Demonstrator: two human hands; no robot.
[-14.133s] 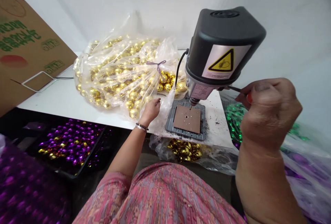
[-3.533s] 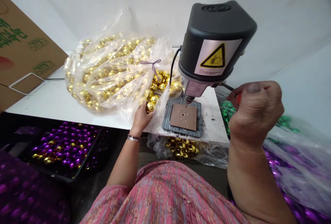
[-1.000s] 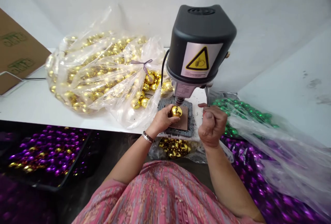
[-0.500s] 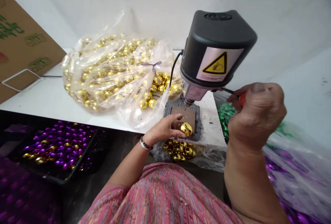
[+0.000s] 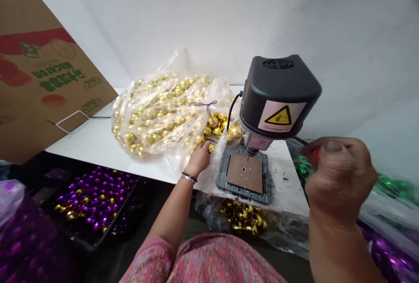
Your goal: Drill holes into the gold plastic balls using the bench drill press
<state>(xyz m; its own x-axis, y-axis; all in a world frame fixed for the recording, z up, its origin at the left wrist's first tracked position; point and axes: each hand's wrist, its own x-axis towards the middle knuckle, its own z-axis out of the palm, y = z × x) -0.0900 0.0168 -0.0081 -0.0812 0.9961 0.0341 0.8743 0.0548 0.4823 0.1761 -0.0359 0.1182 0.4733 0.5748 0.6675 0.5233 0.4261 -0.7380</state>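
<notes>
Right hand (image 5: 342, 178) right of drill press (image 5: 281, 93), wrapped round feed lever (image 5: 316, 155) | left hand (image 5: 200, 158) left of it, at gold balls (image 5: 220, 124), grip unclear | seemingly picking; next likely calls for secure pinch

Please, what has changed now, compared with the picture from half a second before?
The left hand has let go of the gold ball it held over the brown board and moved forward-left, to the gold balls beside the tied bag. Unchanged: the right hand grips the drill lever; the bag remains tied.
</notes>
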